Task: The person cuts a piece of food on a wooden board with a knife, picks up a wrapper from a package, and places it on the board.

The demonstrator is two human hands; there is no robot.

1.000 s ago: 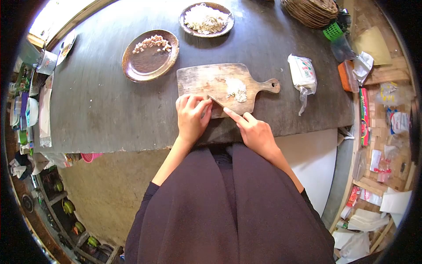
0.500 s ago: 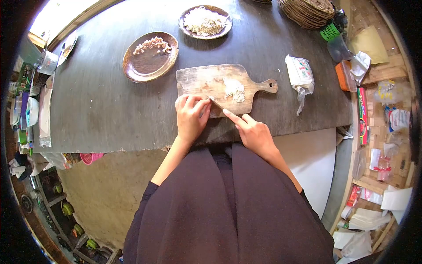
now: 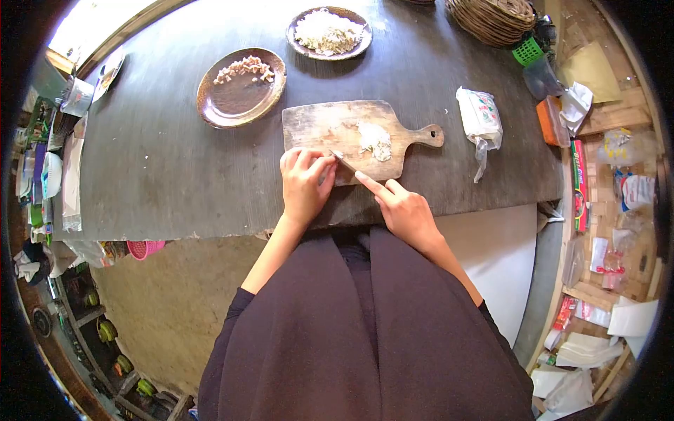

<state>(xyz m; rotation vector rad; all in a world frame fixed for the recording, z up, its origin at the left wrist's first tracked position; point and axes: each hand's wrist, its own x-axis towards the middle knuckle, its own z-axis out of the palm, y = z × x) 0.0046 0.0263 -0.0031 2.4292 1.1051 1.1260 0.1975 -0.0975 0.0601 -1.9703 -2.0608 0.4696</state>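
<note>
A wooden cutting board (image 3: 319, 123) with a handle lies near the table's front edge. My right hand (image 3: 405, 209) is closed round a knife (image 3: 345, 163), its index finger stretched along the back and the blade pointing up-left over the board. At the board's lower left, my left hand (image 3: 307, 179) has its fingers curled and pressed together beside the blade tip. Whatever those fingers pinch is hidden beneath them; a small pale bit shows by the blade. A small heap of chopped white pieces (image 3: 375, 142) lies on the right half of the board.
Behind the board stand a brown plate (image 3: 235, 105) with small pinkish pieces and another plate (image 3: 291, 43) heaped with pale shreds. A white plastic packet (image 3: 480, 116) lies to the right. Woven baskets (image 3: 491, 19) sit at the back right, and a green basket (image 3: 526, 50) is close by.
Both hands keep nearly the same place at the board, with the knife tip still beside the left fingers. The whole view has shifted very slightly.
</note>
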